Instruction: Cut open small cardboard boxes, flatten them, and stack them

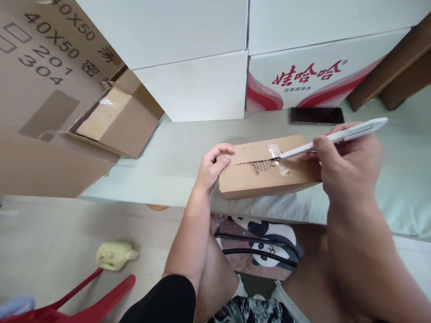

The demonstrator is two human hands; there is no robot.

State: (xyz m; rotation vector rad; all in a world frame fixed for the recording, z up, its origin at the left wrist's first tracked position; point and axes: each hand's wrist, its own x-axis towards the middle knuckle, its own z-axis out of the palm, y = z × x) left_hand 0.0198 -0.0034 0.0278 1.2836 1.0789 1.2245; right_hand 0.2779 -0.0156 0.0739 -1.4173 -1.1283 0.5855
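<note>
A brown cardboard box [242, 179] lies on the pale cushioned bench in front of me. Its top seam is partly torn, with ridged inner card showing beside a strip of clear tape [283, 168]. My left hand [215, 163] grips the box's left end, thumb on top. Closed around a white utility knife [357, 131], my right hand [353, 161] is over the box's right end. The knife slants down to the left, and its tip touches the seam at the tape. How deep the blade goes in is hidden.
A dark phone [316, 115] lies behind the box, against a white carton with red lettering [299, 80]. White cartons [191, 89] stand at the back. Large cardboard [40, 148] and a smaller box [111, 116] are at left. A yellow bottle [115, 255] lies on the floor.
</note>
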